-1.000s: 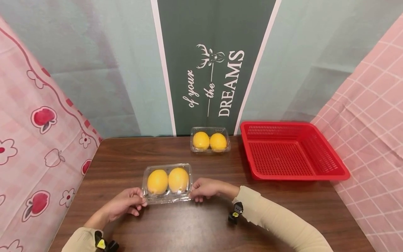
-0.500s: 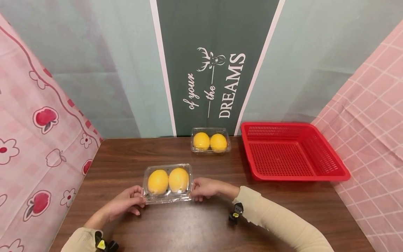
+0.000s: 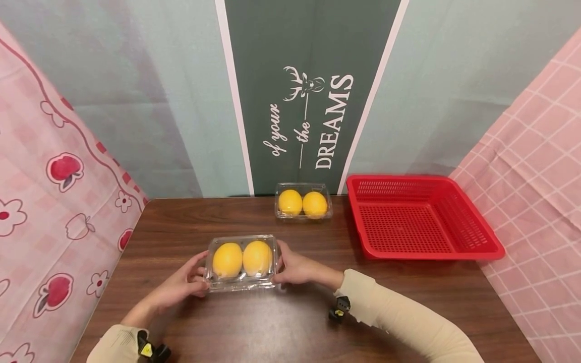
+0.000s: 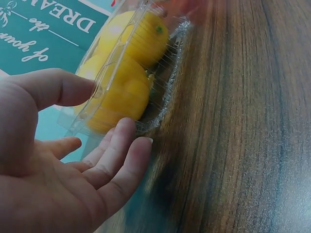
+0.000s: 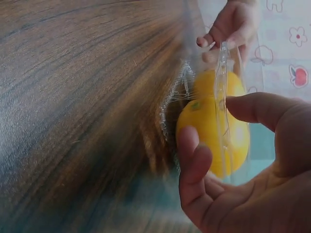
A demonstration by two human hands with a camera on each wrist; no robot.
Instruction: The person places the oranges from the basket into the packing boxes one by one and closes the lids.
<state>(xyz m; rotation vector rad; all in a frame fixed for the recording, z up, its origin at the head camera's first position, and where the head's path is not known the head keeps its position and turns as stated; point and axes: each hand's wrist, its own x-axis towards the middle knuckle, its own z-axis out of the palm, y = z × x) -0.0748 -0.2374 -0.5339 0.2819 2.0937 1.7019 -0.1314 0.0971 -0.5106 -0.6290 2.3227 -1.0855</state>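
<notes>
A clear plastic clamshell fruit box (image 3: 240,286) with two round yellow fruits (image 3: 227,260) inside sits on the table, its lid down. My left hand (image 3: 179,285) holds its left end, index finger along the side. In the left wrist view, the thumb (image 4: 73,91) touches the box's rim, with the other fingers below. At the right end, my right hand (image 3: 297,267) holds the box between thumb and fingers. The right wrist view shows that thumb (image 5: 252,106) on the rim and curled fingertips near one fruit. Part of each hand's contact is hidden.
A second clear box (image 3: 303,218) with two yellow fruits stands at the table's back edge. Right of it is a red perforated plastic basket (image 3: 422,254). The brown wooden table (image 3: 272,327) meets a printed cloth behind and pink cloths at both sides.
Both hands have shifted from the front corners of the box, their fingers now spread along its two ends. The box has barely moved. The second box and the basket stay put.
</notes>
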